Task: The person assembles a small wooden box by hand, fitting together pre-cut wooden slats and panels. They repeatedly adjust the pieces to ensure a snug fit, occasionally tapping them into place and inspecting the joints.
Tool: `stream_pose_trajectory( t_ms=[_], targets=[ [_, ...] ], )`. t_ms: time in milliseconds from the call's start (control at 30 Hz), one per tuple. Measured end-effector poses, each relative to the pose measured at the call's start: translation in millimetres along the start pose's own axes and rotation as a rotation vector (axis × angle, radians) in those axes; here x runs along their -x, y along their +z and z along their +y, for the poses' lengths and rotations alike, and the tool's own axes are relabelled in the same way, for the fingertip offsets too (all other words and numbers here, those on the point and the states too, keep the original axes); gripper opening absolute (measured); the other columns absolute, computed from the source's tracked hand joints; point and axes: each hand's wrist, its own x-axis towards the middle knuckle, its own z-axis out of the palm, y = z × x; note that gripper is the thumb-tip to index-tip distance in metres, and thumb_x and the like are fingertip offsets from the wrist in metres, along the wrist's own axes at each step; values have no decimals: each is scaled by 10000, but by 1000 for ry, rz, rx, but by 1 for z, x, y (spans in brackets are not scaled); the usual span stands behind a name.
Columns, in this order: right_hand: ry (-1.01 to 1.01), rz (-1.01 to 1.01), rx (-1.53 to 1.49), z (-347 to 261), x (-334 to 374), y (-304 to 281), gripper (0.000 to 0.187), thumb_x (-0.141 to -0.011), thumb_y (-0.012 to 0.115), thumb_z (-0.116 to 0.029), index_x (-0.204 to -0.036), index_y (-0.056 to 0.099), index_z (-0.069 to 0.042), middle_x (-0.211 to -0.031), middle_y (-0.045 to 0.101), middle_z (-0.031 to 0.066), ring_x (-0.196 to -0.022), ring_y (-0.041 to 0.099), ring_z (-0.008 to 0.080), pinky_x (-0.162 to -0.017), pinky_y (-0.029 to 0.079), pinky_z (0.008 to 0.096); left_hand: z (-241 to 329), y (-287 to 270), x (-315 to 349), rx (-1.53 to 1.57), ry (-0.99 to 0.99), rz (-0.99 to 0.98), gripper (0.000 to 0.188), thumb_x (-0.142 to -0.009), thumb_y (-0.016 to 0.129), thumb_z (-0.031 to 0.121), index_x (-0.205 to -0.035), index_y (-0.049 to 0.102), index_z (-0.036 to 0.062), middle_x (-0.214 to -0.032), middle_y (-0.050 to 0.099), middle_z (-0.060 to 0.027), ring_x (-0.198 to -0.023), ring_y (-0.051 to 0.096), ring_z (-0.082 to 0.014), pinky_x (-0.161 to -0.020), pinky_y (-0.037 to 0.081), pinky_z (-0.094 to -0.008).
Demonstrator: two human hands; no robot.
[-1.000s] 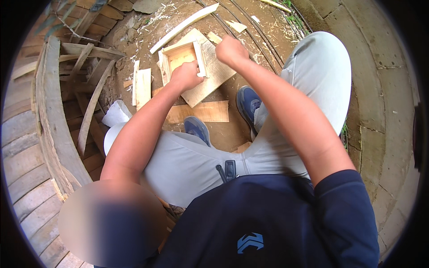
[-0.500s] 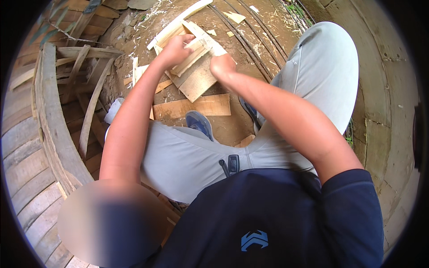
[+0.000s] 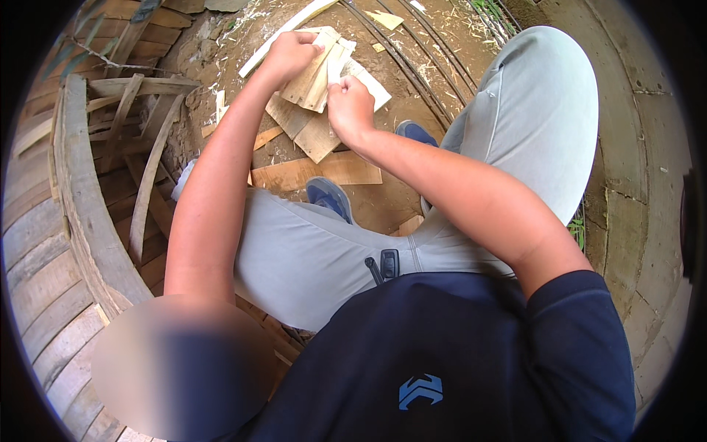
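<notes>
Rolled over since the first frame: the wooden box (image 3: 303, 87), which lies with its hollow facing up there, now tips so an outer panel faces you and the inside is out of sight. Your left hand (image 3: 290, 57) shifts from the box's near right wall to its far left side, fingers curled over the upper edge, thumb apparently against the panel; call that a firm-looking hold. Your right hand (image 3: 350, 108) comes in from the far right of the board to the box's right side, fist nearly closed, thumb and forefinger seemingly pinching the near end of a pale strip (image 3: 336, 63); fingertips partly hidden, so how tight the pinch is can't be made out. Box sits between both hands, tilted above the wide board (image 3: 317, 140), which lies on the dirt; whether its lower edge touches the board isn't clear. For the work in hand, this likely means the outer face and right edge are what you're handling, with left steadying and right on the strip. Around it: a flat plank (image 3: 305, 173) on the near side, a long curved strip (image 3: 278, 38) at far left, dark rods (image 3: 414, 64) at far right, shavings scattered beyond.
</notes>
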Motion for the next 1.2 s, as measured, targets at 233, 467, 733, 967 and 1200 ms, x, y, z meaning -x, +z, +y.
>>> stream_pose_trajectory(
  t_ms=[233,467,733,967,1200],
  targets=[
    [-1,-30,-9,-5,5,1,219,-902,623,-201,-817,631,0,-803,688,223,-774,677,386,-756,514,474,-4,3,-4,-17,13,17,487,-930,701,215,-1330,624,-51,-1205,708,-178,-1049,674,-210,-917,523,-349],
    [65,-19,72,-11,1,5,225,-901,618,-200,-819,661,6,-810,697,225,-790,684,373,-772,516,476,-8,5,-6,-27,22,63,456,-905,741,214,-1281,659,-31,-1116,727,-136,-969,683,-181,-843,542,-330],
    [129,1,145,-10,-11,4,235,-915,628,-198,-795,687,-4,-808,714,201,-764,692,341,-741,515,451,3,12,1,-43,36,142,383,-861,803,196,-1166,694,-8,-987,724,-75,-849,671,-145,-762,542,-304],
    [-19,20,286,8,-12,-5,246,-988,517,-218,-1121,630,-44,-1082,693,248,-1046,655,422,-923,475,503,-6,25,-3,-27,57,170,367,-801,848,230,-1080,719,30,-967,753,-104,-892,720,-195,-835,566,-340],
    [166,-37,193,41,12,-16,277,-1000,495,-207,-1229,575,-74,-1149,664,277,-1105,627,456,-932,467,516,-4,62,14,-118,109,47,296,-780,833,150,-1008,725,-4,-966,754,-143,-882,734,-238,-843,574,-359]
  ],
)
